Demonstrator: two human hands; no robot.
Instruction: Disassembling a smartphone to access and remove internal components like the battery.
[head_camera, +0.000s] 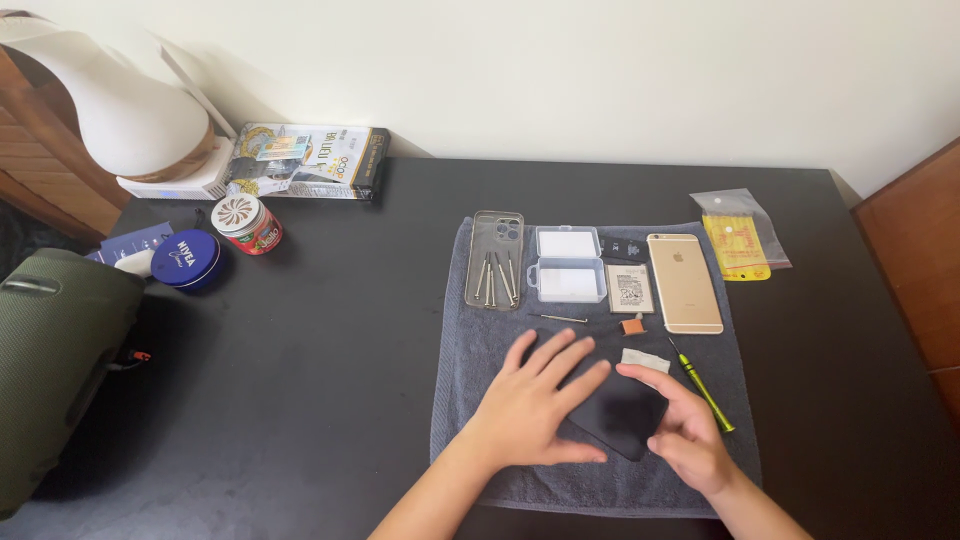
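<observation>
A black flat phone part lies on a grey towel near the table's front edge. My left hand rests flat on its left side with fingers spread. My right hand grips its right edge, the thumb on top. Just behind lie a white cloth scrap, a small orange piece and a green-handled screwdriver.
Farther back on the towel are a clear phone case holding several screwdriver bits, an open clear plastic box, a phone battery and a gold phone lying face down. A plastic bag lies right; tins and a box stand left.
</observation>
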